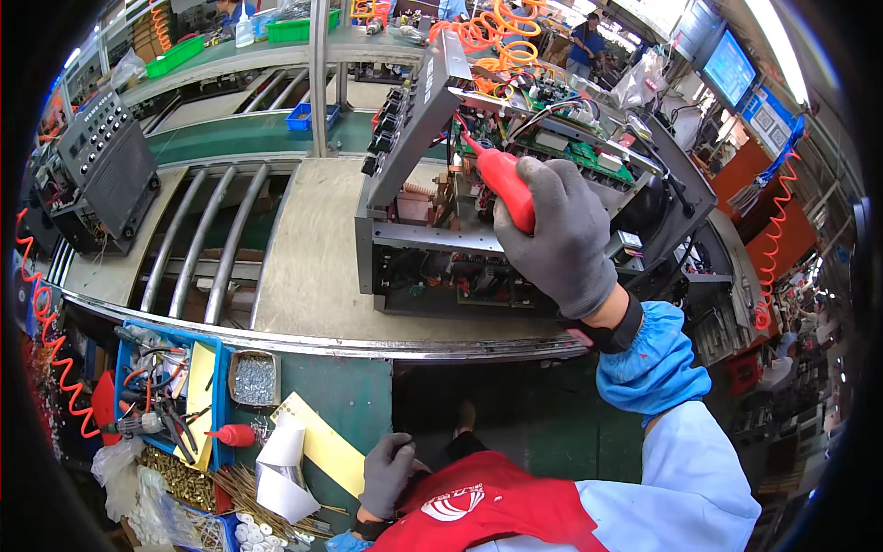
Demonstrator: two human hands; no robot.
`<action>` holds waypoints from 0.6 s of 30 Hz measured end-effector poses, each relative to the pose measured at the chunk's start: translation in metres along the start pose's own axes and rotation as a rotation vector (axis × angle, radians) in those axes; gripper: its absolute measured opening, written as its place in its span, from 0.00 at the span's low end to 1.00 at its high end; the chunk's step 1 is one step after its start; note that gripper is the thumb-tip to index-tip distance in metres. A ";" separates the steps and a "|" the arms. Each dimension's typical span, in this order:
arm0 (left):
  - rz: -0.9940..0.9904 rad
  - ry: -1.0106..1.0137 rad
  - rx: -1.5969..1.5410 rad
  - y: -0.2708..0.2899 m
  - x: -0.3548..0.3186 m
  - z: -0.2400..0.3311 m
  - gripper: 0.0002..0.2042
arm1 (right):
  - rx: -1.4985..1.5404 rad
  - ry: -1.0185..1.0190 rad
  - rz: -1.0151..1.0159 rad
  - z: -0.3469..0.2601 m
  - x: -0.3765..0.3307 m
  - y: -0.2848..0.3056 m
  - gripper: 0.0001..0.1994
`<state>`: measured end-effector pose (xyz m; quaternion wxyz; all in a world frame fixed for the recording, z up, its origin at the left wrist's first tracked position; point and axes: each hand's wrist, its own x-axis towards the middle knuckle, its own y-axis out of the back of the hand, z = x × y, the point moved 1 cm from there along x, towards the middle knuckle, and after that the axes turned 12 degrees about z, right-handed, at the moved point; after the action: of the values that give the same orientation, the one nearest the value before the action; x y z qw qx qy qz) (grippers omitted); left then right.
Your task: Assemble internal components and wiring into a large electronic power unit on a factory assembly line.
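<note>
My right hand (563,230), in a grey glove, is wrapped round a red squeeze bottle (505,187) with a narrow pointed nozzle. The nozzle points up and left, in among the wires and green circuit boards (589,158) of an open grey metal machine (443,237). Whether the tip touches anything there I cannot tell. My left hand (388,474), also gloved in grey, hangs low beside the red apron (487,504). Its fingers are curled in, and what they hold, if anything, is hidden. A yellow strip of card (322,443) lies just left of it.
On the left, a blue tray (223,405) of hand tools stands beside a box of small screws (254,379) and another red bottle (236,435). Metal rollers (189,239) run left of the machine. A second grey machine (108,170) stands beyond them. Orange coiled hoses (515,37) hang above.
</note>
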<state>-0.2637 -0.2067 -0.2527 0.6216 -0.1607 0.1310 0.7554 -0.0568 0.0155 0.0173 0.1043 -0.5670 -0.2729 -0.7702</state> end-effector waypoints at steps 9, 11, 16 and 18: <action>0.020 -0.149 0.078 0.020 0.002 0.003 0.12 | -0.059 0.026 -0.097 -0.014 0.011 -0.003 0.20; 0.054 -0.126 0.005 0.023 0.002 -0.006 0.12 | -0.070 0.040 -0.094 -0.018 0.014 -0.007 0.19; 0.043 -0.066 -0.069 0.031 0.001 -0.011 0.11 | -0.099 0.061 -0.133 -0.028 0.027 -0.011 0.17; 0.040 -0.082 -0.077 0.033 0.001 -0.013 0.11 | -0.104 0.060 -0.172 -0.029 0.033 -0.011 0.16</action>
<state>-0.2956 -0.2172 -0.2651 0.6045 -0.1508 0.0795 0.7781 -0.0961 0.0138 0.0385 0.0163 -0.5229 -0.2770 -0.8060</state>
